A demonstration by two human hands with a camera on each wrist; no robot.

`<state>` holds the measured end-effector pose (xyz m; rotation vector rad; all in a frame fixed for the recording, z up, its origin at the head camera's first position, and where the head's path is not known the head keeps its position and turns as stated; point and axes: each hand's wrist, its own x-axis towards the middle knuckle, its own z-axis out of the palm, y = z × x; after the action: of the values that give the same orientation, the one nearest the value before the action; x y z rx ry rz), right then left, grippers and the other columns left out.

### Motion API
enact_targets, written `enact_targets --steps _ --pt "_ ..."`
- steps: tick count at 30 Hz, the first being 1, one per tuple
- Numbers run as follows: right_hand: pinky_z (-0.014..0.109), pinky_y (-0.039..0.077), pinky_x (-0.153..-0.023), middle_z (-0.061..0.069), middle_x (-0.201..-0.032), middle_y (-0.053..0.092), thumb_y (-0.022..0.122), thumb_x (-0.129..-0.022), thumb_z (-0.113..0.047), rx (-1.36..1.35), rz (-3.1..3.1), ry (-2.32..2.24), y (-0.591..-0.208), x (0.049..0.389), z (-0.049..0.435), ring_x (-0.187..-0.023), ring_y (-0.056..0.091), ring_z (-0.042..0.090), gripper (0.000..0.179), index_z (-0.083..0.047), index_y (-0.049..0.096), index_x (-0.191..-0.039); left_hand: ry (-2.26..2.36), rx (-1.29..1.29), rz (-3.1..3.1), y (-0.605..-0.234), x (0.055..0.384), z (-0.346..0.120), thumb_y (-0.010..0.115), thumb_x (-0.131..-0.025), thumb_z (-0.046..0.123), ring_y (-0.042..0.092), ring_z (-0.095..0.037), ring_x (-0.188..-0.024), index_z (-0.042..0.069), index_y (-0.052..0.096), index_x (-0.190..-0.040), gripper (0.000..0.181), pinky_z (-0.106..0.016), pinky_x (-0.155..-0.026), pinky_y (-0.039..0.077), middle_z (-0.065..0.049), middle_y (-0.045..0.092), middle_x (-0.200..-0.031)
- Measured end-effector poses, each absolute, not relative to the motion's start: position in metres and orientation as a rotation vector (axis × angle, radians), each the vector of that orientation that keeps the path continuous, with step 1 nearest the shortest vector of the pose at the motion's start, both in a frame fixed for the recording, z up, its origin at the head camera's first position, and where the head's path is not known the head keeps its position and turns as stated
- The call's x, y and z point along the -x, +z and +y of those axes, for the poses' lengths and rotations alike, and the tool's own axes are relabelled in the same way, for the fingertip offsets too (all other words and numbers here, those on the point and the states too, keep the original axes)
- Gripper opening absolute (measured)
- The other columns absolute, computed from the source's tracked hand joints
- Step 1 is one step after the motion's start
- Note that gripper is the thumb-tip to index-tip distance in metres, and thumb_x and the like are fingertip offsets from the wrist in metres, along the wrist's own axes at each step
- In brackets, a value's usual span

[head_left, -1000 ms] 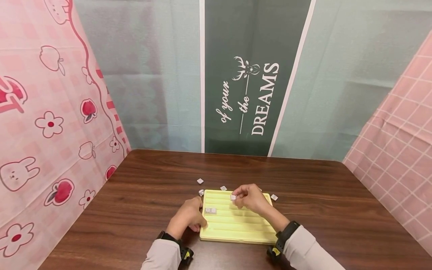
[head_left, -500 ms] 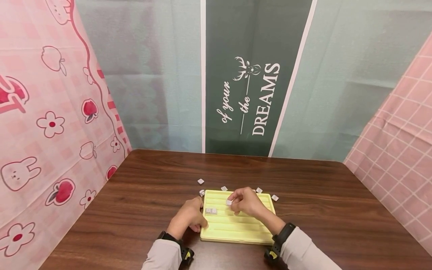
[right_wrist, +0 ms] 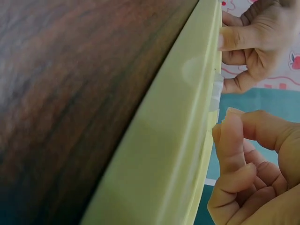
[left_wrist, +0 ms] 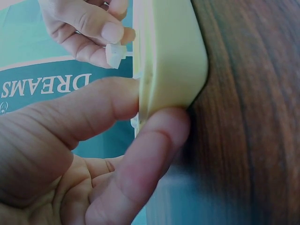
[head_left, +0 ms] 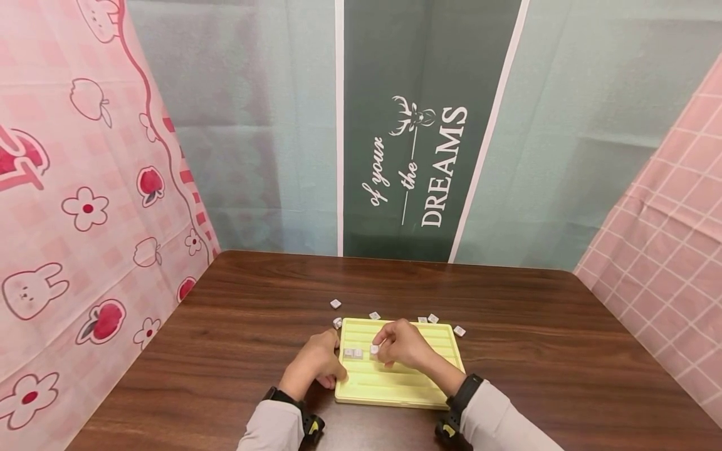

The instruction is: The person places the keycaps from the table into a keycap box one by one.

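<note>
The right hand pinches a white keycap over the yellow tray, whose left edge the left hand grips, so a slipping fingertip could drop it askew or knock the seated pair between the hands, and a forward push could scatter the loose keycaps beyond them.

I count one table, one tray, two hands, left and right, and small white blocks: two in the tray, one in the right hand's pinch, six visible on the table.
</note>
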<state>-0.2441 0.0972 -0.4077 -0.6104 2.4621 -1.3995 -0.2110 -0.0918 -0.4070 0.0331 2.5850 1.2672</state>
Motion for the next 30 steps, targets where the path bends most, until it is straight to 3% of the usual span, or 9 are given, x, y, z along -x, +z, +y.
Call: enact_targets --steps 30 --pt "0.025 0.039 -0.036 0.0 -0.051 0.052 0.069 -0.062 0.0 0.614 2.613 -1.172 -0.416 0.247 0.085 -0.036 0.048 0.014 0.014 -0.007 0.063 -0.073 1.278 -0.05 2.586 -0.409 0.211 -0.093 0.068 -0.051 -0.012 0.052 -0.019 -0.036 -0.002 0.043 -0.079 0.039 -0.029 -0.034 0.047 -0.015 0.052 -0.05"
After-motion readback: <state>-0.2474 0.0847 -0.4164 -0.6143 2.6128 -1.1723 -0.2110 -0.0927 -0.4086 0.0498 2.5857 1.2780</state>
